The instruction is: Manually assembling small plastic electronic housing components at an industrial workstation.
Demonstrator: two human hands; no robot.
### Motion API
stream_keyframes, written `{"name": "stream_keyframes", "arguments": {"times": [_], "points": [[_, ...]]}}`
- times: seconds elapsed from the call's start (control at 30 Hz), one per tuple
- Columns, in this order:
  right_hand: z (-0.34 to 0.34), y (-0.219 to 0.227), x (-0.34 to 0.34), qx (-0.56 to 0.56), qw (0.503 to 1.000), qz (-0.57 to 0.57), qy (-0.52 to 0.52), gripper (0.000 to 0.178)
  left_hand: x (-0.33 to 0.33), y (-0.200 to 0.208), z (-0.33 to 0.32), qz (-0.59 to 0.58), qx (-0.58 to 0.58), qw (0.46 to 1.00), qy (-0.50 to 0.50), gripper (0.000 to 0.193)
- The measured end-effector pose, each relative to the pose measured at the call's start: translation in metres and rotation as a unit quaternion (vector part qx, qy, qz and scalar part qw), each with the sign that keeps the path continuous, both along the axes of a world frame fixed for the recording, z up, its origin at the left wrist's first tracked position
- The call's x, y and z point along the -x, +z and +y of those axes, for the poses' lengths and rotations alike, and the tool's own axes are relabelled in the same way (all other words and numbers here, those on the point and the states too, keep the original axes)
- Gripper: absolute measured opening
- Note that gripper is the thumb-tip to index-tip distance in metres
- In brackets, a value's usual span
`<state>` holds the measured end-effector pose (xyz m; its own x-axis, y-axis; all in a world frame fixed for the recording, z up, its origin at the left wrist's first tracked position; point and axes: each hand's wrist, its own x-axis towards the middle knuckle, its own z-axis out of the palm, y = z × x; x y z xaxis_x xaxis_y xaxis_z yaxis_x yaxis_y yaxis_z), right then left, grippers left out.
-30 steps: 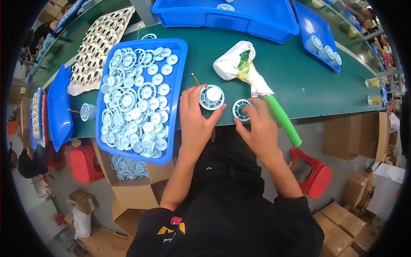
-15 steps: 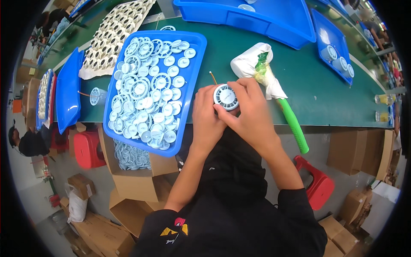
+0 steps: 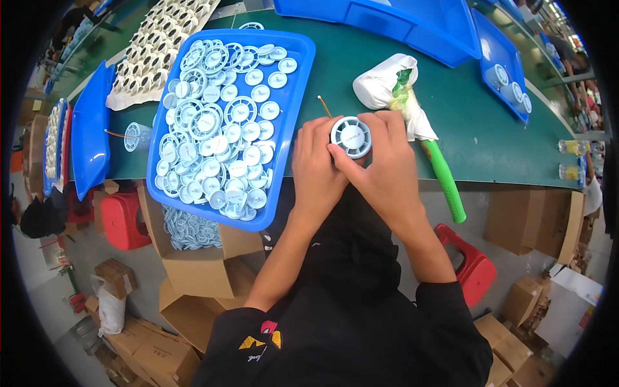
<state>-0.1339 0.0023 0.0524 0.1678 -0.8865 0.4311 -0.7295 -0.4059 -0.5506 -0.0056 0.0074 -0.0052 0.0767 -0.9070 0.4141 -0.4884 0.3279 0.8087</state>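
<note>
Between both hands, at the near edge of the green bench, is a light-blue round plastic housing with a slotted top facing up. My left hand wraps its left side. My right hand closes round its right side, the thumb against the near rim. A thin orange-brown wire sticks up just behind my left fingers; the housing's lower part is hidden by the hands. Just right of my right hand lies a mallet with a green handle, its head wrapped in white material.
Left of my hands, a blue tray holds many light-blue discs and slotted rings. Farther left are a wired cup, an upright blue tray and a pulp tray. Blue bins stand behind; red stools and cartons below.
The housing's slotted top now faces up more squarely, and both hands have kept their hold on it. The bench items sit slightly higher in the picture as the view shifted.
</note>
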Motion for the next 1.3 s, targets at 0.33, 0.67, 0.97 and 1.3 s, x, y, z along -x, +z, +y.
{"name": "stream_keyframes", "arguments": {"times": [0.33, 0.67, 0.97, 1.3], "points": [[0.004, 0.004, -0.008, -0.024, 0.998, -0.005, -0.054, 0.050, 0.004, 0.006, 0.002, 0.124, 0.019, 0.992, -0.007, 0.074], [-0.023, -0.019, 0.062, 0.040, 0.978, 0.148, -0.142, 0.055, -0.006, 0.010, 0.006, 0.049, 0.011, 0.998, -0.040, 0.067], [0.028, 0.006, 0.082, -0.161, 0.951, -0.253, -0.069, 0.033, -0.008, 0.005, 0.001, 0.070, 0.034, 0.996, -0.052, 0.068], [0.046, 0.021, 0.068, -0.224, 0.966, -0.113, -0.071, 0.020, -0.012, 0.004, 0.005, 0.053, -0.005, 0.996, -0.068, 0.075]]}}
